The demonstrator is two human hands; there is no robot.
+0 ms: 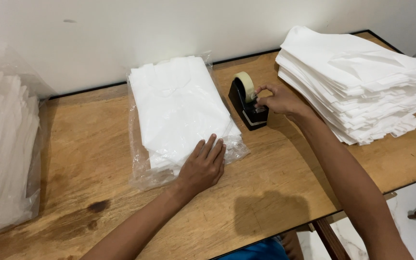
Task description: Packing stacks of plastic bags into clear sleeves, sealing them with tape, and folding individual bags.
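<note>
- Head view: the left hand (204, 166) lies flat, fingers released, on the near end of a clear-bagged white garment (179, 108) at mid-counter (97, 163).
- The right hand (278, 99), just right of it, pinches tape at a black tape dispenser (246, 103); a white fabric stack (357, 82) lies far right.

The left hand (203, 166) lies flat on the near end of a clear plastic bag (181, 118) w/ folded white cloth, the right hand (278, 100) pinches at the black tape dispenser (246, 103) just beside it, and a white stack (357, 82) sits on the wooden table (266, 188) at right.
</note>
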